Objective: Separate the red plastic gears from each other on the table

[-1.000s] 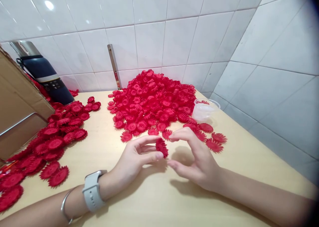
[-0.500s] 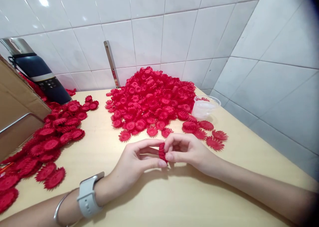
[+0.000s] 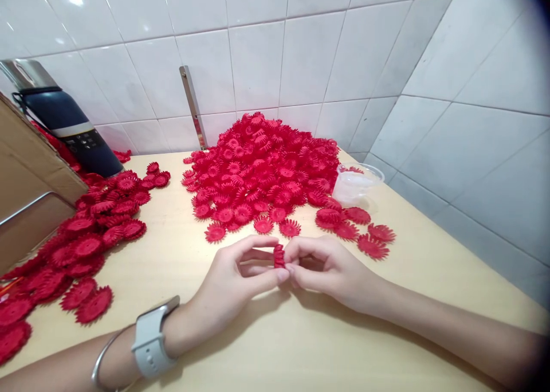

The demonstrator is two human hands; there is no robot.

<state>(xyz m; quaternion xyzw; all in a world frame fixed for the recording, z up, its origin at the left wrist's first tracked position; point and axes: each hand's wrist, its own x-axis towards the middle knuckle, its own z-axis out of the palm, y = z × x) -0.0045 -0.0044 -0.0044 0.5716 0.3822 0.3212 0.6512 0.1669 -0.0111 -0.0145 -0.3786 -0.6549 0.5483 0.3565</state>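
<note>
Red toothed disc [image 3: 279,255]: held just above near-centre worktop [image 3: 275,346], pinched edge-on between both hands, presumably so both faces can be pressed.
Left hand [image 3: 232,283]: grip pinching disc, thumb under, forefinger over; watch [image 3: 149,339] and bangle [image 3: 99,364] at wrist.
Right hand [image 3: 330,269]: grip pinching disc's right face.
Far centre: large heap of like discs [image 3: 262,168], within reach.
Left: flatter spread of discs [image 3: 90,237], kept apart; cardboard box [image 3: 30,191]; dark flask [image 3: 69,128].
Far right: clear plastic cup [image 3: 356,183].
</note>
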